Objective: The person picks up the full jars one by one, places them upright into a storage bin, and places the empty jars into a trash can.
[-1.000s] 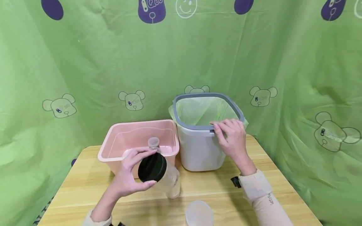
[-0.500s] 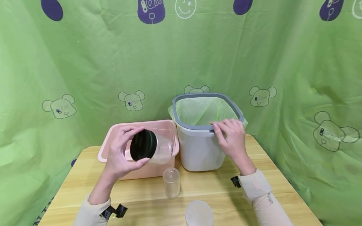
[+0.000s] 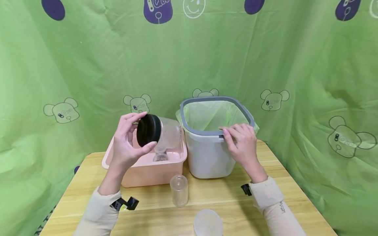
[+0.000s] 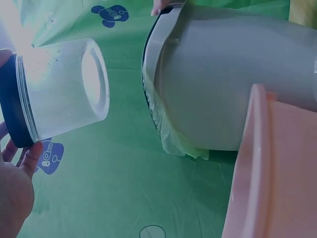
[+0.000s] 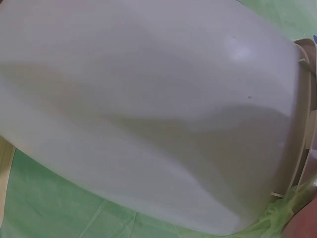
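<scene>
My left hand (image 3: pixel 125 142) grips a clear jar (image 3: pixel 170 132) by its black lid, the fingers above and the thumb below. Tipped on its side, the jar hangs above the pink tub (image 3: pixel 153 175), its base pointing right; the left wrist view shows the jar's body (image 4: pixel 62 91) whole. With its thumb and fingers, my right hand (image 3: pixel 243 146) holds the grey rim of the trash bin (image 3: pixel 209 157) at the front right. The bin's pale wall (image 5: pixel 148 99) fills most of the right wrist view, where that hand is mostly cut off.
Inside the tub stands a small clear container (image 3: pixel 160 157), partly hidden by the jar. Another clear container (image 3: pixel 179 191) is upright on the wooden table (image 3: pixel 147 216), with a round translucent one (image 3: pixel 208 222) at the front edge. A green bag (image 3: pixel 203 114) lines the bin.
My left hand has lifted the jar from the table's middle up and away, over the tub, turning it onto its side. The right hand stays on the bin's rim.
</scene>
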`<move>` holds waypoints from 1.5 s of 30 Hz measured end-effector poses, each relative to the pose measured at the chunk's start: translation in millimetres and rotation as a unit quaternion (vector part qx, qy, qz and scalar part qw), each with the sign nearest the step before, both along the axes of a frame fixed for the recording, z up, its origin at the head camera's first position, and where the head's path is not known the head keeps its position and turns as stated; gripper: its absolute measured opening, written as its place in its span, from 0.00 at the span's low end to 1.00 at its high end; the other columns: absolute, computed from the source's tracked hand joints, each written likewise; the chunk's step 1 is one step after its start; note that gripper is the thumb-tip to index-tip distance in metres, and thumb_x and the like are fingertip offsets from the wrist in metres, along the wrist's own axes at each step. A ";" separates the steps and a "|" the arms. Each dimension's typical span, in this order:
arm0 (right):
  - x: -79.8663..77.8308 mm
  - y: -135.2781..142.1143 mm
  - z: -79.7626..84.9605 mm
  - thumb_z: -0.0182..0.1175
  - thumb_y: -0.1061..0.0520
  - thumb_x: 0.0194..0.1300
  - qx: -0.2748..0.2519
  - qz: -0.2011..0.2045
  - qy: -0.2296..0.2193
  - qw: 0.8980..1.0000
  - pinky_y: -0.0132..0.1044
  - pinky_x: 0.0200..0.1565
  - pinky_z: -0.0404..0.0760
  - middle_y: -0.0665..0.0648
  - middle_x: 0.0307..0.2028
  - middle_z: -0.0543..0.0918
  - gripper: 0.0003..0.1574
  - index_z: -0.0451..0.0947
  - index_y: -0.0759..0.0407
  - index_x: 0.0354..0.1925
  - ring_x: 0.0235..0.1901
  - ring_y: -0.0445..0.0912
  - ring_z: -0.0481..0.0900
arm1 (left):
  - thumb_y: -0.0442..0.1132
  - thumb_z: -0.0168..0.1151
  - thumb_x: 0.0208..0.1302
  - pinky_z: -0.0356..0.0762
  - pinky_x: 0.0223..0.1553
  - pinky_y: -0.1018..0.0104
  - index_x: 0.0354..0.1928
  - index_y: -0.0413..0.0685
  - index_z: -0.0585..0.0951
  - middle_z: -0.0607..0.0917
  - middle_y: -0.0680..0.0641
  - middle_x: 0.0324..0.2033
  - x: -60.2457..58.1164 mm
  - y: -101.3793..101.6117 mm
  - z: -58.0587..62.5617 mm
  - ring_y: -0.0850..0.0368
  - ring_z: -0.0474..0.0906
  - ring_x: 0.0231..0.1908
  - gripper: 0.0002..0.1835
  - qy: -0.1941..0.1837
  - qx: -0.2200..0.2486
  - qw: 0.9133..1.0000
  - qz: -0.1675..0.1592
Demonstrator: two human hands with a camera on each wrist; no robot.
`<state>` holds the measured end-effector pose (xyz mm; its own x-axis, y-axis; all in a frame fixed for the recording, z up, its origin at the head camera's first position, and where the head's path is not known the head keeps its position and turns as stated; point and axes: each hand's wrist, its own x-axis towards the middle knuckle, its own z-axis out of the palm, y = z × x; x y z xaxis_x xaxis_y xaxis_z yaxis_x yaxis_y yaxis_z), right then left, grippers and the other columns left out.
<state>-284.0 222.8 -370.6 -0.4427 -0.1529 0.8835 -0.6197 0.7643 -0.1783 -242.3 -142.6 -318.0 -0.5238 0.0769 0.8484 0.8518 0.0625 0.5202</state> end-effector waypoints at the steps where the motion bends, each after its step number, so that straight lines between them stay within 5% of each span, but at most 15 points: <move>1: 0.0 0.0 -0.2 0.56 0.52 0.72 0.000 0.000 0.000 1.000 0.56 0.52 0.70 0.60 0.32 0.87 0.17 0.89 0.58 0.43 0.37 0.57 0.78 | 0.27 0.78 0.39 0.77 0.60 0.70 0.66 0.38 0.78 0.73 0.45 0.58 -2.3 1.4 1.7 0.51 0.74 0.56 0.44 0.000 0.005 1.000 0.000; 12: -0.2 0.2 -1.3 0.56 0.53 0.72 -0.002 0.001 0.002 1.000 0.56 0.52 0.70 0.60 0.32 0.87 0.17 0.89 0.58 0.43 0.36 0.57 0.78 | 0.30 0.79 0.42 0.78 0.58 0.68 0.65 0.38 0.79 0.73 0.47 0.58 -31.5 31.9 13.4 0.50 0.71 0.57 0.41 -0.002 0.037 0.999 0.012; 30: -0.9 -0.8 -0.6 0.55 0.52 0.72 -0.009 0.004 0.011 1.000 0.55 0.51 0.69 0.60 0.31 0.87 0.17 0.90 0.58 0.43 0.36 0.57 0.78 | 0.44 0.83 0.47 0.80 0.61 0.59 0.67 0.51 0.78 0.74 0.46 0.59 -63.1 78.3 21.1 0.56 0.73 0.56 0.42 -0.046 -0.021 0.997 0.055; 45: -2.0 0.5 -2.3 0.56 0.52 0.72 -0.004 0.002 0.019 1.000 0.55 0.50 0.69 0.59 0.31 0.86 0.18 0.90 0.58 0.42 0.35 0.57 0.77 | 0.49 0.82 0.50 0.78 0.57 0.55 0.68 0.51 0.77 0.74 0.44 0.58 -78.9 103.1 2.6 0.53 0.71 0.57 0.42 -0.085 -0.090 0.990 0.074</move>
